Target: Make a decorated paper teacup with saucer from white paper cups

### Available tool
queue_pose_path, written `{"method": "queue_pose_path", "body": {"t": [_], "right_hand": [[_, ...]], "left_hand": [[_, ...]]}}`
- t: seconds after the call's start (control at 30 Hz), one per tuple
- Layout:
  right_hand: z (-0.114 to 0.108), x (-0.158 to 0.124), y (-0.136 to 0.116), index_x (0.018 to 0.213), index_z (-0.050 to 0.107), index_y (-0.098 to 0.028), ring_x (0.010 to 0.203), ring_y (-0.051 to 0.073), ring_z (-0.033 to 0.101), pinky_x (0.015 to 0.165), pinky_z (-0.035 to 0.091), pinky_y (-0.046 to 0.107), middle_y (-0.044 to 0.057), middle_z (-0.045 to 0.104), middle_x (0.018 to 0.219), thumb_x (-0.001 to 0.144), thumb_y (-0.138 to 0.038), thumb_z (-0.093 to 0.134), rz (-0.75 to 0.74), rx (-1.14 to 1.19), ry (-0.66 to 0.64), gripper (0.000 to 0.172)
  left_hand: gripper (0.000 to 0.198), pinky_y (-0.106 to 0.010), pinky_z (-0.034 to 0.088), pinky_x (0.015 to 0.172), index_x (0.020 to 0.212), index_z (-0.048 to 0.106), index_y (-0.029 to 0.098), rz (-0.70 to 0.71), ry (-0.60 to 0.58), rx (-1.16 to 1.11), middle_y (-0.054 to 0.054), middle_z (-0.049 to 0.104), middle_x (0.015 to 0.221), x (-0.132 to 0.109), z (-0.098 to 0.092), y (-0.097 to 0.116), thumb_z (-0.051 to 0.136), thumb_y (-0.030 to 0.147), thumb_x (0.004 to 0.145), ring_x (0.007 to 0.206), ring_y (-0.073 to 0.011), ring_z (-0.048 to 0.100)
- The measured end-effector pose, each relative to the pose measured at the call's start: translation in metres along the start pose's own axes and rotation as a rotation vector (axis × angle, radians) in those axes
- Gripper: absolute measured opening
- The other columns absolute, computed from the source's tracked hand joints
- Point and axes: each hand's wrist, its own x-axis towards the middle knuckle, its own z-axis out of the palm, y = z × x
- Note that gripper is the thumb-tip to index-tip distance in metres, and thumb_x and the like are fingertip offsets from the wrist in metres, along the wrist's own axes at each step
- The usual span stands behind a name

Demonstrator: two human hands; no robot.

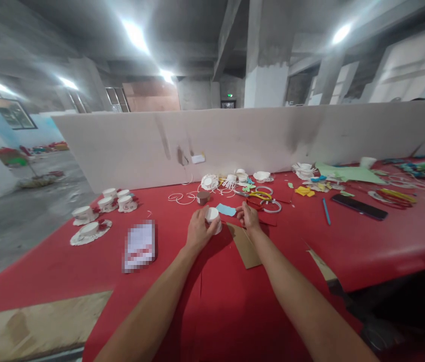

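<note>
Provisionally, I logged left hand (199,227) clamped on a plainer cup (213,215), likely unfinished; right hand (248,216) pinched, contents unclear; decorated cups (107,204) at their nine o'clock looked done.

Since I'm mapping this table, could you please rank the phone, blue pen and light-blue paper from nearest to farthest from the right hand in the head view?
1. Light-blue paper: just left of the right hand.
2. Blue pen: to the hand's right.
3. Phone: farther right, beyond the pen.

Table (212,311): lay open between forearms (160,291).
Board (122,151): walled off far edge.
Pliers (261,195): obstructed just beyond right hand (249,217).
</note>
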Motion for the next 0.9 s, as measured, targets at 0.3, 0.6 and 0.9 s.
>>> {"method": "queue_pose_path", "body": {"t": [0.3, 0.6, 0.9], "right_hand": [[0.0, 0.0, 0.007, 0.06, 0.056, -0.016, 0.031, 0.006, 0.034, 0.034, 0.024, 0.021, -0.002, 0.047, 0.038, 0.069, -0.068, 0.049, -0.033, -0.068, -0.071, 0.054], [-0.005, 0.009, 0.022, 0.065, 0.06, -0.013, 0.03, 0.006, 0.034, 0.033, 0.024, 0.021, -0.002, 0.048, 0.039, 0.067, -0.072, 0.049, -0.073, -0.157, -0.122, 0.06], [-0.005, 0.006, 0.021, 0.066, 0.06, -0.014, 0.031, 0.006, 0.034, 0.033, 0.024, 0.02, -0.003, 0.048, 0.041, 0.068, -0.071, 0.049, -0.068, -0.168, -0.125, 0.058]], "left_hand": [[0.043, -0.038, 0.045, 0.084, 0.115, 0.049, 0.017, 0.035, -0.066, 0.025, -0.011, 0.059, 0.104, -0.005, 0.004, 0.0, 0.053, 0.043, 0.081, 0.098, -0.0247, 0.055], [0.046, -0.037, 0.043, 0.088, 0.122, 0.044, 0.018, 0.05, 0.026, -0.031, -0.013, 0.055, 0.111, -0.006, -0.001, 0.005, 0.053, 0.039, 0.082, 0.104, -0.0235, 0.052], [0.045, -0.037, 0.042, 0.093, 0.123, 0.043, 0.017, 0.064, 0.038, -0.04, -0.013, 0.052, 0.116, -0.005, -0.001, 0.004, 0.051, 0.036, 0.083, 0.109, -0.0239, 0.049]]}}
